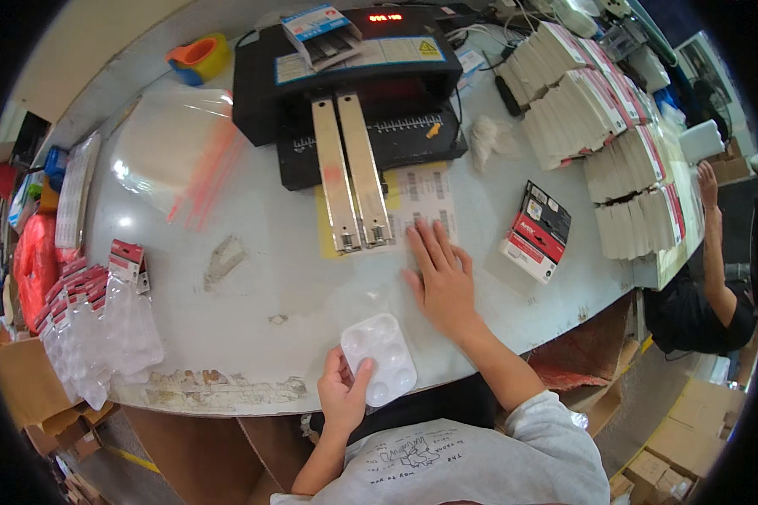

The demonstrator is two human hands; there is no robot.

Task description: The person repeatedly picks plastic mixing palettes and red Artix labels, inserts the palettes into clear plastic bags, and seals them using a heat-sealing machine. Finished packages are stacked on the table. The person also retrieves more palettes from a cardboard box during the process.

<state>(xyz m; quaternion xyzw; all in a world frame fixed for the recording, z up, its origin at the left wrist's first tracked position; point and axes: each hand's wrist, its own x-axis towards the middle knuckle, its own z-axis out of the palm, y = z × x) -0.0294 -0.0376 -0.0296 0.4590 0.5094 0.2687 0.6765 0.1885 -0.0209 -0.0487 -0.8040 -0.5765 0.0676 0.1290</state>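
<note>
At the near edge of the grey worktable (253,286), the left hand (343,394) grips a clear plastic blister tray (379,358) with round wells, thumb on top of its near corner, fingers curled under; the tray overhangs the table edge slightly. Just beyond it, the right hand (442,282) lies palm down on the table with fingers spread and straight, holding nothing; its fingertips rest on a sheet of printed labels (425,198) and what looks like a clear film beneath the palm. To the right of this hand, apart from it, lies a small stack of red, black and white packets (537,231). Toward the left edge sits a heap of clear bags with red header cards (101,320). Further in, at the table's middle, two long metal bars (351,172) extend from a black heat-sealing machine (345,84) with a lit red display; a small blue and white box (320,34) rests on top. Left of the machine lie clear bags with red strips (181,147), and at the far left corner a tape dispenser (198,57). Along the far right edge stand rows of white carded packs (606,118). Beyond the right edge, another person's arm (714,244) reaches the table.
</note>
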